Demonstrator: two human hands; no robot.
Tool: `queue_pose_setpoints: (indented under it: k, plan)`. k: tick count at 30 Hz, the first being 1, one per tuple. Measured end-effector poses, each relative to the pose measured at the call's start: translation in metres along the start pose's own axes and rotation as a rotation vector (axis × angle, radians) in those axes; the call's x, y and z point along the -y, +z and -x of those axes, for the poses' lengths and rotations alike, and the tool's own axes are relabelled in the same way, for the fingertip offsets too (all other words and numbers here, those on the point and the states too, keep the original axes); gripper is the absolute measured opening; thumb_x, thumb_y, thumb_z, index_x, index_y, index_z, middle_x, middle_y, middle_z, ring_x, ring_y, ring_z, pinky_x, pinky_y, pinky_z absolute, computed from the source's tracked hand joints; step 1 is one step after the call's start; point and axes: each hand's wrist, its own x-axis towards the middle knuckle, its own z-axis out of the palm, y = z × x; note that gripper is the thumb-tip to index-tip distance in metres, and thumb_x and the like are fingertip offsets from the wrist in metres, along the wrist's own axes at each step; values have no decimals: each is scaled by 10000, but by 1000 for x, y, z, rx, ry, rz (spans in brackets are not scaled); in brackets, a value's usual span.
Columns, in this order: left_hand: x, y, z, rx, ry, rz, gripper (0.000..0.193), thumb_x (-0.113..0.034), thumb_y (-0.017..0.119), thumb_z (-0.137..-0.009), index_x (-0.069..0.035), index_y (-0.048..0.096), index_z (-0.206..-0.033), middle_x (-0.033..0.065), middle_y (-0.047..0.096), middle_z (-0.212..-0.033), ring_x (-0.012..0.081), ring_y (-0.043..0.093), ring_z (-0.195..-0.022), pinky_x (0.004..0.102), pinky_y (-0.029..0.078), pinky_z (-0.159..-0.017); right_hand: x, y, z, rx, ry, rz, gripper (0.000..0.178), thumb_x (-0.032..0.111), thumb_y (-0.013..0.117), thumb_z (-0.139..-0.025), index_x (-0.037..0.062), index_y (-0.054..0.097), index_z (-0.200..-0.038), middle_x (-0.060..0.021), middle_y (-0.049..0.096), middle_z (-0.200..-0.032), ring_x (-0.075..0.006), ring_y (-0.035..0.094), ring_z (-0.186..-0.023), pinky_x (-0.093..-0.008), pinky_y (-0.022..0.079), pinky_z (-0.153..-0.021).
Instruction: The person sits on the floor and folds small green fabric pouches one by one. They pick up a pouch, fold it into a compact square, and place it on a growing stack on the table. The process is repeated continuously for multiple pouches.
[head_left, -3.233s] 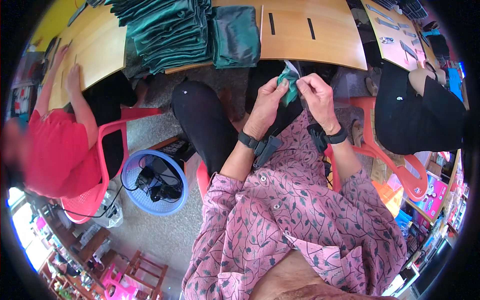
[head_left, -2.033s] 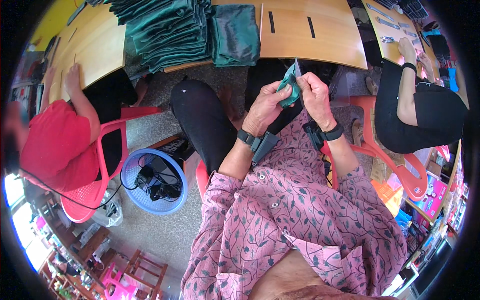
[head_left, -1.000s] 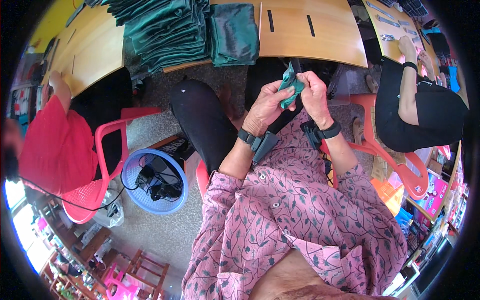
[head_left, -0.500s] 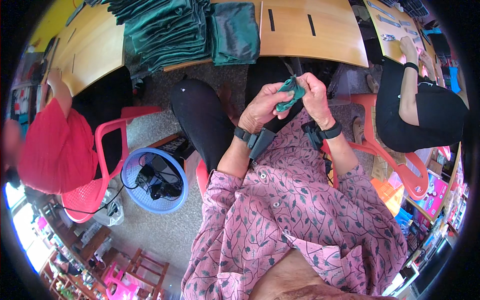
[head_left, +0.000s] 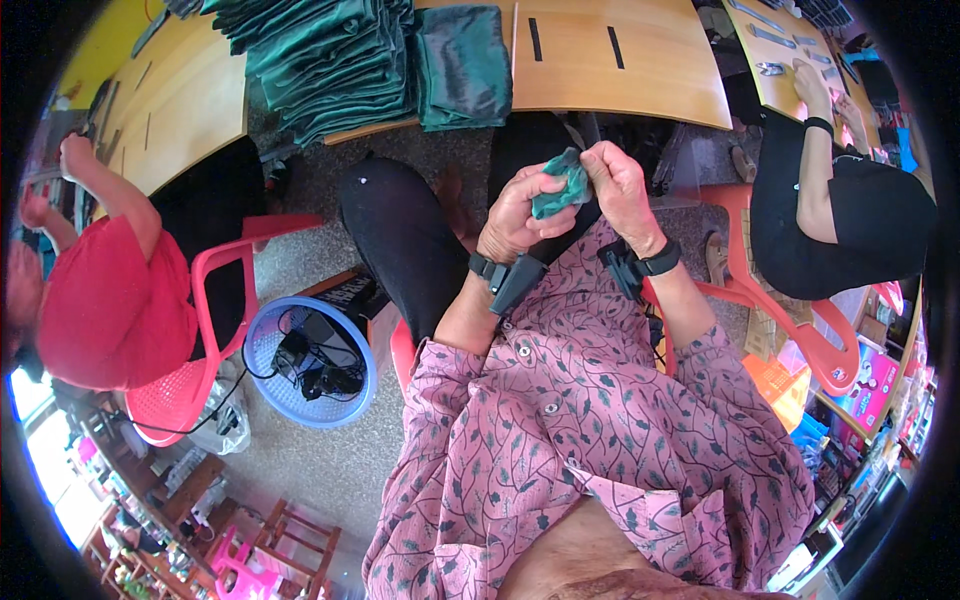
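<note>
The cloth (head_left: 560, 190), small and green, sits toward one o'clock in the view, above the person's lap; compared with half a second ago it has shifted a little toward nine o'clock and lies more in the left hand (head_left: 518, 208), its upper end bunched; the pale tip seen at the top about three seconds ago no longer shows. The left hand is closed round it, thumb laid over the top and fingers curled beneath; the right hand (head_left: 618, 190) is at the cloth's two o'clock edge, fingers bent in and thumb drawn to the forefinger; whether the edge is caught between those tips is too small to tell.

Each wrist bears a black band, the left (head_left: 497, 275) and the right (head_left: 643, 266); the pink shirt (head_left: 570, 400) fills the view toward six o'clock.

From the cloth, a folded green piece (head_left: 463, 68) lies at eleven o'clock, beside a tall stack (head_left: 330, 70) at ten; the table (head_left: 670, 70) with two dark strips is at one o'clock; these have barely shifted. The blue basket (head_left: 254, 345) stands on the floor at eight o'clock, with black cables (head_left: 322, 365) in it; between eight and nine, a co-worker in red (head_left: 115, 305) has a forearm raised, higher than half a second ago; at three, a co-worker in black (head_left: 850, 230) reaches to another table (head_left: 770, 90), as half a second ago.
</note>
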Motion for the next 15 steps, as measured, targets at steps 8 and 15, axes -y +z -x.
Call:
queue_pose_setpoints:
  k: [8,15]
  plan:
    - [18,9,-14,-391,213,-527,228,-173,639,-930,-50,650,-1123,-4,621,-807,75,545,-558,241,486,-537,24,-7,0,-261,112,56,176,191,624,-981,21,633,-938,32,582,-745,-31,500,-654,-210,435,-598]
    - [26,12,-18,-315,346,-922,254,-175,672,-914,-58,630,-1135,-36,583,-813,40,513,-627,212,448,-560,4,-5,-1,-265,93,-190,73,79,664,-935,17,640,-964,36,617,-837,-29,538,-730,-202,451,-649]
